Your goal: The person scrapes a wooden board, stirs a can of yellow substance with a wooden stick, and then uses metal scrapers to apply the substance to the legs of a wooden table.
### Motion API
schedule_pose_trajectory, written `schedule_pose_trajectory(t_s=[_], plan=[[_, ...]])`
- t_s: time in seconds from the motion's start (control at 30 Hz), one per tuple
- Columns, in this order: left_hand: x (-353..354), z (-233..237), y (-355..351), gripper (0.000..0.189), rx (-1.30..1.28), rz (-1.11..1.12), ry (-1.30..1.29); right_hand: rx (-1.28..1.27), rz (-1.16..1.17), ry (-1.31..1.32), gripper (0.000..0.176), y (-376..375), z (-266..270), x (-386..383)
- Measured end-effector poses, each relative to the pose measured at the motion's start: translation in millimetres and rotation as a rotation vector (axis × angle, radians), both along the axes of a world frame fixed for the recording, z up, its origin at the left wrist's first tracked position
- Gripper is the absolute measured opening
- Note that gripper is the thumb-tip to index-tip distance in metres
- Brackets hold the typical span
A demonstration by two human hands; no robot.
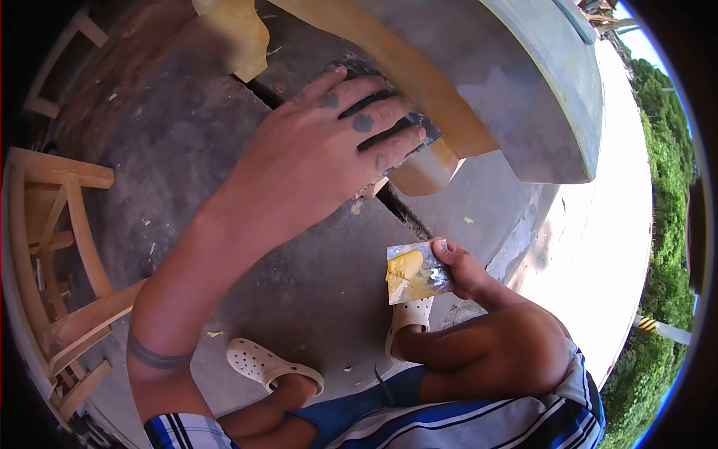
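Observation:
My left hand [329, 138] reaches up from the lower left, back of the hand showing. Its fingers press on a dark, stained flat piece [430, 129], mostly hidden beneath them, at the edge of a large curved grey panel [523, 97]. Along that panel's near edge runs a yellowish-brown band [419, 71], right beside the fingertips. Lower down, my right hand [462, 271] grips a small metal plate [437, 280] by its right side, thumb on top. A lump of yellow putty [405, 266] lies on the plate.
Wooden chair frames [78, 224] stand at the left. A yellowish piece [243, 37] lies at the top, partly blurred. The concrete floor [299, 277] has a dark gap across it. My feet wear pale clogs [262, 363]. Bright ground and green bushes [666, 172] show at the right.

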State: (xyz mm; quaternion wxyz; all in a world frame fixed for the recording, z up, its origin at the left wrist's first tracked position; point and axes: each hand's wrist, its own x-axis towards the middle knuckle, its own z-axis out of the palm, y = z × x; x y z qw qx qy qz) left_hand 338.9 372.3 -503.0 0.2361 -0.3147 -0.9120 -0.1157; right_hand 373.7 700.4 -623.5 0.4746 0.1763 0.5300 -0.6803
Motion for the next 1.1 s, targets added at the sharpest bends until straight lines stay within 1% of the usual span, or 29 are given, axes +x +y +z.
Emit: schedule_pose_trajectory(t_s=[0.1, 0.17, 0.2, 0.3, 0.4, 0.5, 0.6, 0.7, 0.8, 0.87, 0.9, 1.0, 1.1], plan=[[-14.8, 0.3, 6.3, 0.051, 0.029, -0.044, 0.053, -0.039, 0.004, -0.015, 0.026, 1.3, -4.7, 1.1], [-15.6, -26.6, 2.2, 0.050, 0.004, -0.058, 0.051, -0.044, 0.025, -0.008, 0.026, 2.7, -6.0, 0.2], [-13.4, -26.9, 1.7, 0.050, -0.005, -0.061, 0.052, -0.033, 0.018, -0.012, 0.026, 1.2, -2.7, 1.9], [0.1, -17.7, -5.1, 0.049, 0.049, -0.044, -0.048, -0.010, 0.004, -0.011, 0.026, -2.8, 4.2, 1.8], [-6.8, -13.1, 6.0, 0.049, 0.025, -0.041, -0.056, -0.017, -0.019, -0.015, 0.026, 1.1, -2.5, 4.1], [-1.0, -3.7, 4.2, 0.049, -0.081, -0.032, -0.254, -0.027, -0.015, -0.015, 0.027, 2.4, -5.1, 0.6], [0.6, 4.0, 7.1, 0.048, 0.038, -0.097, -0.133, -0.026, -0.005, -0.006, 0.027, 0.3, -1.6, -1.7], [2.1, -33.5, 6.2, 0.048, 0.032, -0.095, -0.046, -0.025, -0.038, -0.021, 0.029, 5.4, -2.6, 10.2], [25.3, -54.4, -5.5, 0.050, -0.002, -0.052, -0.163, -0.012, -0.046, 0.002, 0.029, 1.5, 3.2, 3.7], [50.4, -75.4, 4.8, 0.051, 0.252, -0.028, -0.392, -0.001, -0.099, 0.004, 0.029, 17.1, 7.4, 2.3], [58.9, -87.8, 12.2, 0.051, 0.382, -0.020, -0.509, -0.034, -0.121, 0.031, 0.029, 29.6, 7.2, -0.3], [83.2, -118.2, 46.3, 0.044, 1.877, 0.244, -1.174, -0.050, -0.172, 0.032, 0.028, 55.4, 25.8, -7.5], [79.7, -158.8, 83.5, 0.043, 2.375, 0.390, -1.178, 0.002, -0.274, 0.076, 0.027, 77.3, 42.7, -20.9]])
